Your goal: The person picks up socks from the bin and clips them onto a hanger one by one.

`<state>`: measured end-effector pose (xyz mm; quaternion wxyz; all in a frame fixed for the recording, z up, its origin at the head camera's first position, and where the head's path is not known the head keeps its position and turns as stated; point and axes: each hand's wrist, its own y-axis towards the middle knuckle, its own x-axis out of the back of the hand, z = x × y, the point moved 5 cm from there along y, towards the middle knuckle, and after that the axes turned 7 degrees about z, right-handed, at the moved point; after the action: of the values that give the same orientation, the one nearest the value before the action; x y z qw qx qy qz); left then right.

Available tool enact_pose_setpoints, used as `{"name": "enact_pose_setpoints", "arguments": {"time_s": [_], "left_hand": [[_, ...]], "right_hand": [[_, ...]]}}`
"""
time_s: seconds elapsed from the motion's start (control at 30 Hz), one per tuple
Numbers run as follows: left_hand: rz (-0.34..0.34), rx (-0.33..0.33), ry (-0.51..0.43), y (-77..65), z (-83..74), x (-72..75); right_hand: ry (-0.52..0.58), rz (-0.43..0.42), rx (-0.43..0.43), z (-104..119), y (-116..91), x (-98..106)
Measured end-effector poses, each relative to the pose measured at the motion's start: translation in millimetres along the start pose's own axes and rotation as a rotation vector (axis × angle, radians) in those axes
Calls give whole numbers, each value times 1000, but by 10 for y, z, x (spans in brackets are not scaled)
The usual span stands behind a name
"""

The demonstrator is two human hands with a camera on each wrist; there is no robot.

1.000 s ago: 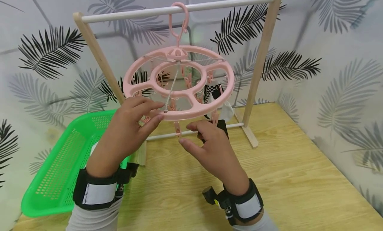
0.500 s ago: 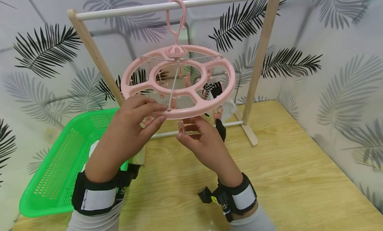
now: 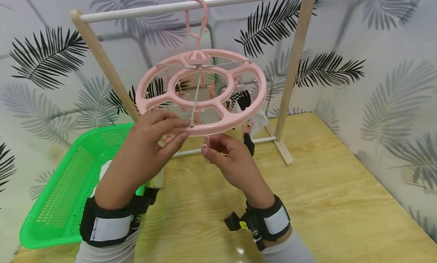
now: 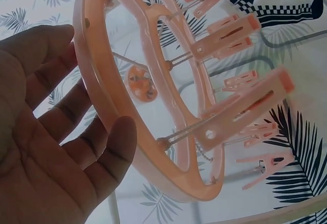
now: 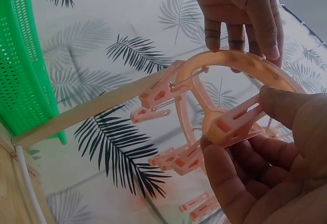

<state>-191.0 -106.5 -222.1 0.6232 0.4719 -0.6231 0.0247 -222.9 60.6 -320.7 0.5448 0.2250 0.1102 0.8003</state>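
Note:
A pink round clip hanger (image 3: 235, 121) hangs by its hook from a white rod. My left hand (image 3: 146, 145) holds the near left of its rim, thumb below and fingers above. In the left wrist view the left thumb (image 4: 122, 137) lies against the rim. Below the front rim, my right hand (image 3: 235, 160) pinches a pink clothespin (image 5: 232, 124) between thumb and fingers, and nothing shows in its jaws. A black-and-white checked sock (image 4: 286, 4) hangs on the hanger's far right side. Several other pink clothespins (image 4: 225, 35) dangle from the rings.
The hanging rack has a white top rod (image 3: 146, 13) and wooden legs (image 3: 295, 73). A green basket (image 3: 34, 221) with something white (image 3: 104, 168) in it stands at the left on the wooden table (image 3: 324, 187). Leaf-patterned cloth (image 3: 392, 104) covers the wall behind.
My right hand has moved up to the clothespin under the front rim and now pinches it. My left hand has stayed at the rim. The head view has shifted slightly.

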Motion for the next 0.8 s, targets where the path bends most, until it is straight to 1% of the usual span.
{"name": "enact_pose_setpoints", "arguments": {"time_s": [0.17, 0.33, 0.6, 0.73, 0.8], "left_hand": [[-2, 6, -1, -24, 10, -8], [-3, 13, 2, -37, 7, -11], [-23, 11, 4, -65, 4, -7], [-27, 13, -9, -78, 18, -9], [-36, 9, -21, -90, 37, -8]], "right_hand": [[30, -10, 1, -16, 10, -3], [63, 6, 19, -3, 8, -17], [147, -15, 84, 18, 11, -37], [168, -5, 74, 22, 12, -64], [161, -7, 67, 24, 10, -72]]}}
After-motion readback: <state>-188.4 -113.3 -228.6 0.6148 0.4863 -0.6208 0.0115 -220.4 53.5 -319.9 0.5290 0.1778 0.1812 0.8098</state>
